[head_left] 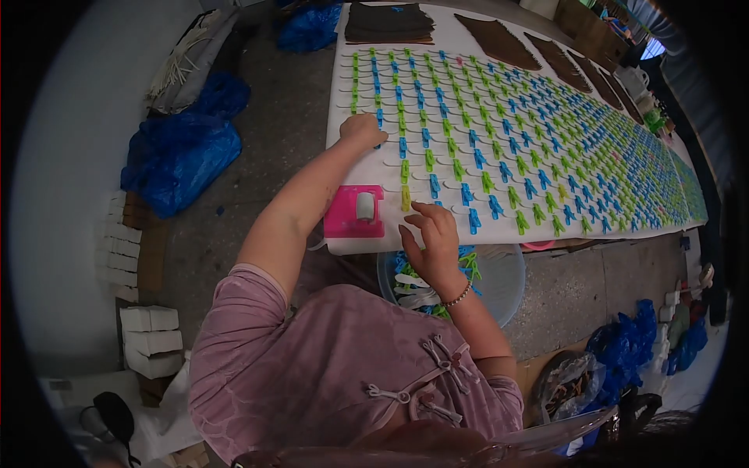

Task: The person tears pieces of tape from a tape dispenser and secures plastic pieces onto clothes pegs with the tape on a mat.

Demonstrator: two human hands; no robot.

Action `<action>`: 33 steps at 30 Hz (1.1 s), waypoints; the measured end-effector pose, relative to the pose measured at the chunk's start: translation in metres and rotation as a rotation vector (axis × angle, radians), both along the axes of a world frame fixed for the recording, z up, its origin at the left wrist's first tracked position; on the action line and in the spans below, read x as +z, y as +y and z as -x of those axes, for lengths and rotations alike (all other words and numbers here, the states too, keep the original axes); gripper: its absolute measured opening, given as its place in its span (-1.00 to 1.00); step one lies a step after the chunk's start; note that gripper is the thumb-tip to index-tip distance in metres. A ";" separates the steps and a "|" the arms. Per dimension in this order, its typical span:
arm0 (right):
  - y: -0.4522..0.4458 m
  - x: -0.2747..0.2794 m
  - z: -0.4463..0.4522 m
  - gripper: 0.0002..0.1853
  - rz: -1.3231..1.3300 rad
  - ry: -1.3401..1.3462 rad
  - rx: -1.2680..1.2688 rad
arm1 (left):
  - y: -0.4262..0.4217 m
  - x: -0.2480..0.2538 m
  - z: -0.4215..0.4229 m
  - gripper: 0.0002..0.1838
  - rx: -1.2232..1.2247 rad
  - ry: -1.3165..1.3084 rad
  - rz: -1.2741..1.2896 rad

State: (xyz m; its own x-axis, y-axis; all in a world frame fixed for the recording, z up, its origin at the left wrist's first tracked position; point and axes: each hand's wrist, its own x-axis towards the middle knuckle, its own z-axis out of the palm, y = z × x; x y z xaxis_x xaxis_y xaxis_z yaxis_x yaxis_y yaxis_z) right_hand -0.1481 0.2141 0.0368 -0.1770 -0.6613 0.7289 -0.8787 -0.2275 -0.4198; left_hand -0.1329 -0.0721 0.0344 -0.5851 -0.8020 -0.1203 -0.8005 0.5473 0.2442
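Observation:
My left hand (362,133) reaches to the table's left edge, its fingers closed around a blue clothes peg (378,146) that is mostly hidden under them. Lower down, my right hand (434,243) hovers near the front edge with thumb and fingers apart and nothing between them. Just beyond its fingertips lies a yellow-green peg (406,197). Blue and green pegs, such as this green one (487,182), lie in long rows, with thin white curved strips beside many of them. Between my arms sits a pink tray (337,222) holding a white roller (365,207).
Below the table's front edge, a clear round tub (511,290) contains loose pegs and white strips. Dark brown cloth pieces (388,23) lie along the far side. Blue plastic bags (183,164) rest on the floor at left, above stacked white blocks (152,339).

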 end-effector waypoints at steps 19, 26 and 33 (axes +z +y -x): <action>0.019 0.003 0.016 -0.82 -0.111 0.020 -0.008 | -0.005 -0.017 -0.015 -0.84 -0.552 0.401 0.374; 0.054 -0.012 0.038 -0.88 -0.243 -0.008 -0.095 | -0.021 -0.007 -0.027 -0.86 -0.430 0.468 0.320; 0.085 -0.045 0.064 -0.82 -0.746 -0.047 -0.137 | -0.020 -0.031 -0.064 -0.86 -0.458 0.602 0.243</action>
State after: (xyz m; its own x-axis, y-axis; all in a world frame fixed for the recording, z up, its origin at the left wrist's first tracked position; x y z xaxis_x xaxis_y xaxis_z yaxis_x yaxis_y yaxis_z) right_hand -0.2124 0.2993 -0.0078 -0.3130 -0.9458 0.0870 -0.8559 0.2412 -0.4575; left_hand -0.0691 -0.0921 0.0034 -0.7721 -0.4288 0.4690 -0.2512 0.8838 0.3947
